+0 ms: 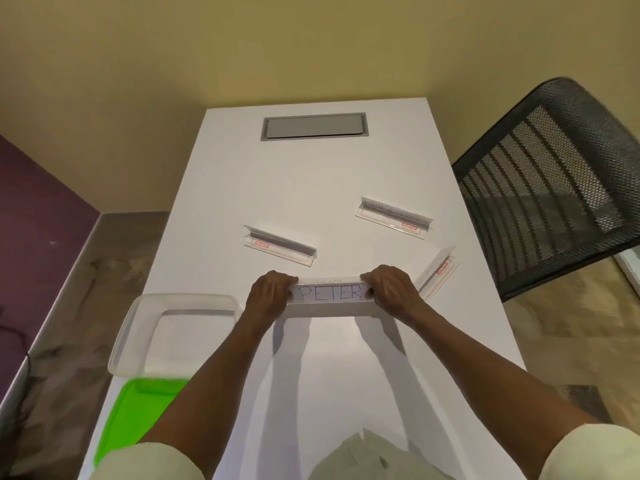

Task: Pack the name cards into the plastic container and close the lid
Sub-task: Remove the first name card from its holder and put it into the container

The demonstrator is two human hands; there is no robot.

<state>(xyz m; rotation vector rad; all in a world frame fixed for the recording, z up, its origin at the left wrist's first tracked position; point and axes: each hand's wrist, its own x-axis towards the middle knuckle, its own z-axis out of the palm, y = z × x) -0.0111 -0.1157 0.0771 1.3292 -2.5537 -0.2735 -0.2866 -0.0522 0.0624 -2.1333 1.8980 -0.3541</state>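
**One card in hand, three loose, and a shallow container at the desk edge**

At the far left, the green lid [138, 414] lies at the near corner of the white desk [311, 174], with the clear plastic container [175, 336] just behind it. The container looks empty and sits close to the desk's left edge; a card pushed in from the right could plausibly nudge it toward that edge.

The left hand [268, 292] has its fingers [289, 280] clenched on the left end of the "PETER" name card [327, 294], which is held between both hands, above or at the desk surface near the middle. The card looks about as long as the container's shorter side, so if it goes in crosswise or tilted it may jam on the rim or stand proud and stop the lid seating.

Beyond it lies a second card [280, 245], face down. The right hand [388, 289] grips the held card's right end in the same way. Further right lie a third card [394, 218] and a fourth card [437, 271], the latter just beside the right hand. A careless sweep of that wrist could knock it toward the mesh chair [554, 181].
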